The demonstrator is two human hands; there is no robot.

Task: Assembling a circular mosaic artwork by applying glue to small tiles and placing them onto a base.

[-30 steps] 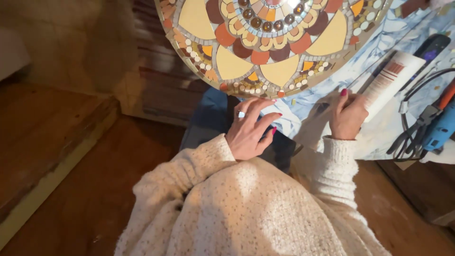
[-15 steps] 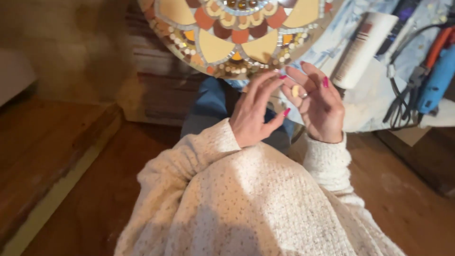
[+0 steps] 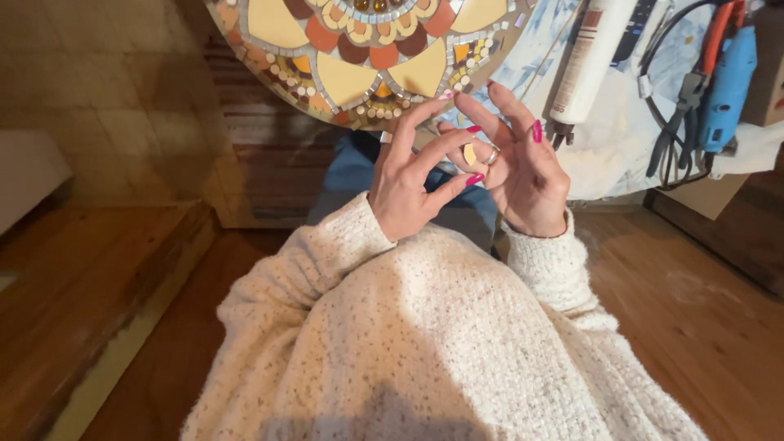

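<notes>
Just below the round mosaic panel, the fingers of the left hand and right hand meet, pinching a small yellow tile piece between them. Nearby, a white tube and blue tool lie on the desk.

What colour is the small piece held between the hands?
Pale yellow; the small tile piece shows in the head view, at the right hand fingers.
</notes>
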